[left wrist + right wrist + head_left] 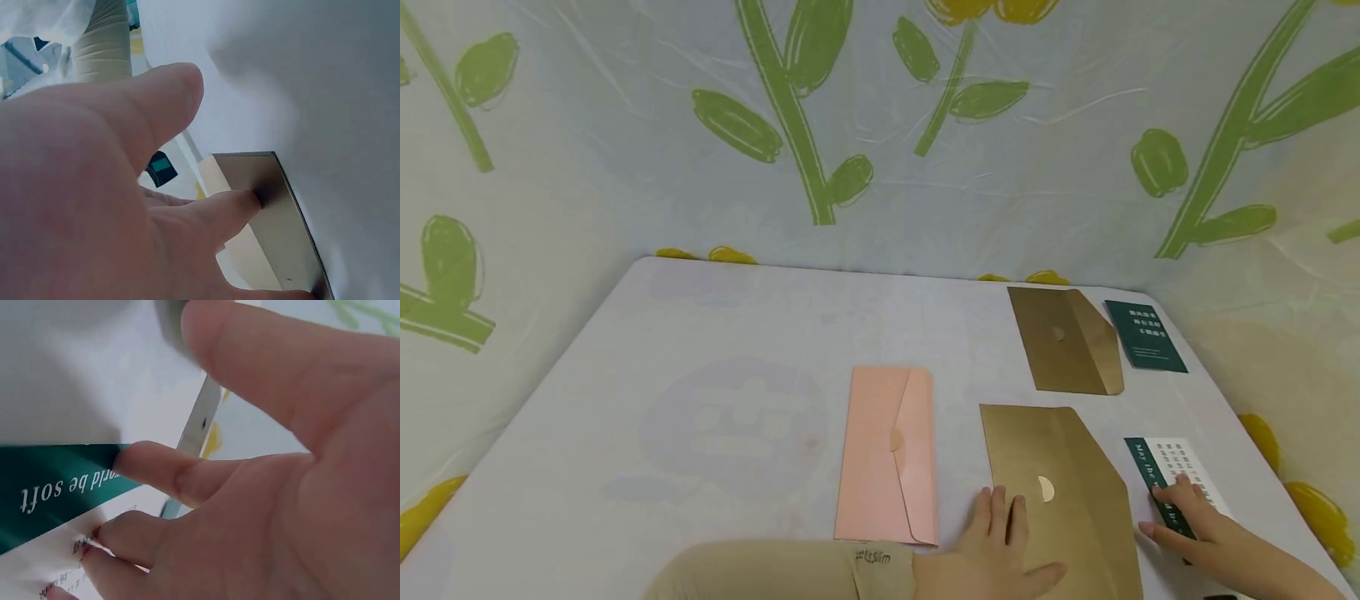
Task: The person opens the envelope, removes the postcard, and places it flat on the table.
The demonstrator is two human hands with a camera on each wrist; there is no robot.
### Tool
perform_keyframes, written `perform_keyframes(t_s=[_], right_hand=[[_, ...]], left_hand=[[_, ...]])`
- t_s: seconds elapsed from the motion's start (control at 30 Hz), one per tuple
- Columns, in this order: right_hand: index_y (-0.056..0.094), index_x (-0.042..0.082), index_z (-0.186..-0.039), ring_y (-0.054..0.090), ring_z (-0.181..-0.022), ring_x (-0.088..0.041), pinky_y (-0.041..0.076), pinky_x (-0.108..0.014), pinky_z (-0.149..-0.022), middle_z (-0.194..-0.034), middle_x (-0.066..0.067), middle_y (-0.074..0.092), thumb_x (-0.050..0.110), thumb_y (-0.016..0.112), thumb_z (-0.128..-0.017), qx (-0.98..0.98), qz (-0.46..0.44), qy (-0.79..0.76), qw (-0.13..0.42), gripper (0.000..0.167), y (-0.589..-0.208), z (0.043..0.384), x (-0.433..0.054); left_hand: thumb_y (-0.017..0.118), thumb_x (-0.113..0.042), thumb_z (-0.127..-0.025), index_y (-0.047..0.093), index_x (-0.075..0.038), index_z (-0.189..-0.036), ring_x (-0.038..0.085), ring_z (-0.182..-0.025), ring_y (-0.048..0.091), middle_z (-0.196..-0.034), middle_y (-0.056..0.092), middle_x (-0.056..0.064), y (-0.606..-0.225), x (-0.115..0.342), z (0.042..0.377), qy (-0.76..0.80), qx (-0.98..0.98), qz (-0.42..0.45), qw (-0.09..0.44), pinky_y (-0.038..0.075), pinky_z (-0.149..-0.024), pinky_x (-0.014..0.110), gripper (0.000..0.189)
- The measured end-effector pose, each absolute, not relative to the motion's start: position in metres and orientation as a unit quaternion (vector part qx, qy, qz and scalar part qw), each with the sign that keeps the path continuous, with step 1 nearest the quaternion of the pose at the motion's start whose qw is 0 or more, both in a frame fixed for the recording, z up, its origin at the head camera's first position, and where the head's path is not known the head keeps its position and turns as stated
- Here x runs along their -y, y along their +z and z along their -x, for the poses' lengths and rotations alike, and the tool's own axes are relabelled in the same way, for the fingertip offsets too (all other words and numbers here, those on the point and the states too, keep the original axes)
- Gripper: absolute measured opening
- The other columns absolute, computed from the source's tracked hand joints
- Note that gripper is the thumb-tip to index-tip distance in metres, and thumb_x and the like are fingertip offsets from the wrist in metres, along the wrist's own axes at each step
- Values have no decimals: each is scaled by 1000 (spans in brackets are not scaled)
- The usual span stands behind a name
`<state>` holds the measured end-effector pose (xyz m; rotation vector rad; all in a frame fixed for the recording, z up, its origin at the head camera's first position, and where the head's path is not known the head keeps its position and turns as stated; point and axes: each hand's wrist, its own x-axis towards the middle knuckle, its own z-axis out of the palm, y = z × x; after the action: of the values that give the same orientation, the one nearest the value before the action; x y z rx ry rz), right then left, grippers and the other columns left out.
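My left hand [988, 546] lies on the left edge of a gold envelope [1086, 479], its fingers extended and fingertips touching the paper. The envelope's flap is unfolded toward the right, and a pale half-round mark shows near its middle. In the left wrist view, spread fingers [231, 209] meet the envelope's surface. To the right, my right hand [1213, 533] rests its fingertips on a green and white printed card [1180, 458]. In the right wrist view, the index finger presses the card's green strip [56, 487], while the thumb stands apart from the card.
A pink envelope [876, 454] with its flap folded over lies left of the gold one. Farther back are a second gold envelope [1048, 342] with its flap unfolded and a dark green card [1146, 337] beside it. A white-covered table [625, 375] carries everything. Patterned cloth [1037, 183] hangs behind.
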<state>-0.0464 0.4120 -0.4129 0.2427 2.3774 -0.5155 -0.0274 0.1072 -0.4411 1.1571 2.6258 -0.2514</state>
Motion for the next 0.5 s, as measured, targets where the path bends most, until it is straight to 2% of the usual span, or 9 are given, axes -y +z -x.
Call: perform_keyframes(t_s=[0.07,0.13,0.17,0.23,0.37,0.5], right_hand=[[24,-7,-137,48,-97,-50,50,-64,-82,-131,-50,20,58,56,-95,-917,-96,-196,334,84,-412,47,-419],[25,-5,-133,51,-90,-42,53,-59,-77,-125,-47,25,57,56,-95,-920,-95,-194,328,80,-412,48,-426],[26,-6,-131,51,-89,-41,53,-58,-76,-122,-46,27,57,57,-95,-921,-96,-191,325,79,-411,49,-429],[27,-7,-126,50,-90,-44,51,-61,-78,-123,-49,25,56,56,-96,-924,-93,-187,321,76,-411,50,-434],[30,-10,-120,46,-95,-52,46,-68,-82,-128,-54,16,56,55,-96,-926,-89,-178,320,75,-411,53,-441],[26,-18,-130,41,-101,-59,42,-72,-85,-131,-55,11,61,53,-95,-924,-100,-168,327,91,-412,48,-442]], left_hand=[[7,-56,-104,2,-40,-159,30,-146,21,-160,22,6,-439,-111,27,-161,-880,-437,96,18,-114,45,57],[14,-57,-104,4,-45,-157,30,-146,21,-159,22,6,-436,-117,27,-178,-873,-446,88,18,-113,47,55],[14,-57,-104,-1,-49,-155,32,-146,20,-160,20,7,-434,-119,27,-212,-857,-463,74,17,-113,49,54],[19,-60,-103,2,-54,-153,33,-146,19,-159,19,8,-431,-124,28,-222,-850,-473,72,17,-112,51,54],[17,-63,-101,2,-53,-154,34,-147,16,-161,13,9,-429,-126,25,-208,-852,-476,69,20,-113,48,56],[13,-62,-102,6,-44,-157,29,-147,18,-160,15,7,-435,-114,16,-209,-859,-467,31,26,-112,39,58]])
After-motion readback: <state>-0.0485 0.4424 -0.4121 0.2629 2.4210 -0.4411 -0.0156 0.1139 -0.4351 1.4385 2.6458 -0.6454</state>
